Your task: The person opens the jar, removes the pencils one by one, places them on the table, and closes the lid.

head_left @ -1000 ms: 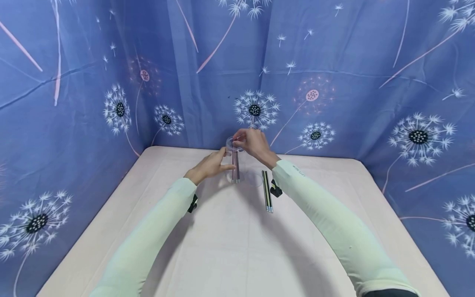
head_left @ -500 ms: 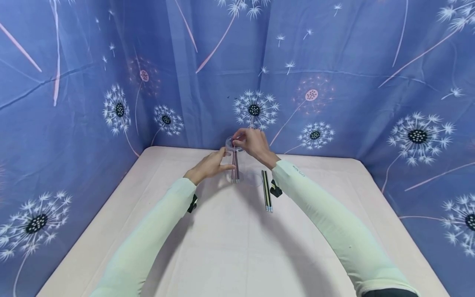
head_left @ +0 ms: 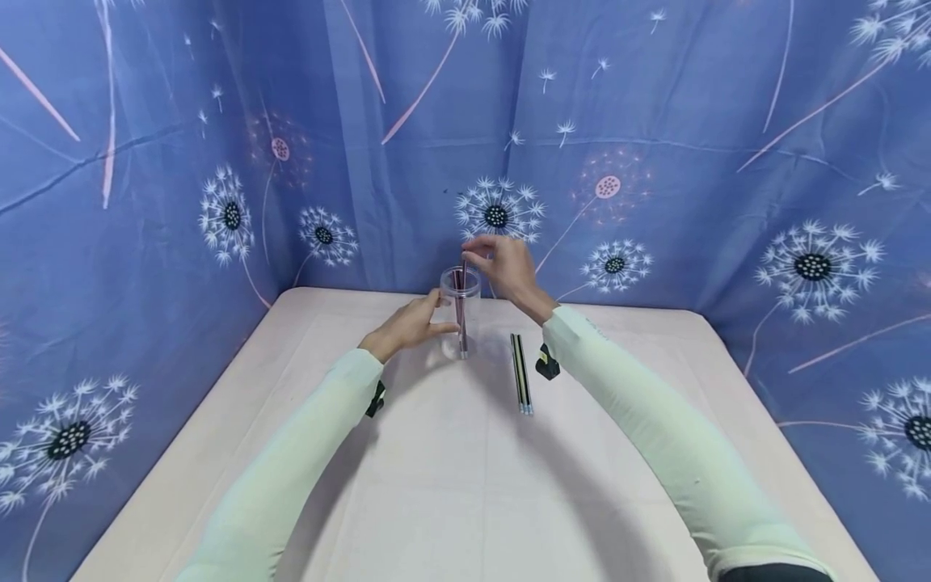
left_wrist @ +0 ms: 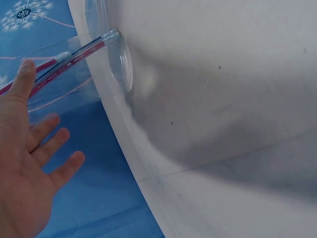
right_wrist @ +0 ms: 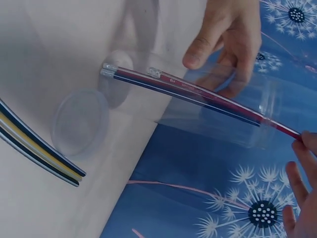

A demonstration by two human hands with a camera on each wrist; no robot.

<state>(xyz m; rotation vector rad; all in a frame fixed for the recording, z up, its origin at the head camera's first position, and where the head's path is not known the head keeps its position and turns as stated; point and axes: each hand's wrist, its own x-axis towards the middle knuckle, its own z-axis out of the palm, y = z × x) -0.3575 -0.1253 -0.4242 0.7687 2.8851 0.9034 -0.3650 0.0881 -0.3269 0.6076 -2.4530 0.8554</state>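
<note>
Near the table's back edge stands a clear plastic jar (head_left: 474,314), upright. My left hand (head_left: 407,325) holds it from the left, thumb on the near side and fingers round behind; its fingers (left_wrist: 64,171) show in the left wrist view. Above the rim my right hand (head_left: 507,265) pinches the top end of a red pencil (right_wrist: 283,128), whose eraser end hangs inside the jar, raised off the bottom. Beside it in the jar lean other pencils (right_wrist: 183,96), dark and red, with their eraser ends down at the bottom.
Several striped black and yellow pencils (head_left: 521,376) lie side by side on the table, right of the jar. A round clear lid (right_wrist: 79,121) lies flat between them and the jar. Behind the table (head_left: 436,485) hangs a blue dandelion-print cloth (head_left: 407,194).
My right hand has risen from the jar's mouth, drawing the red pencil partly up out of it. The left hand stays round the jar; the striped pencils lie as before.
</note>
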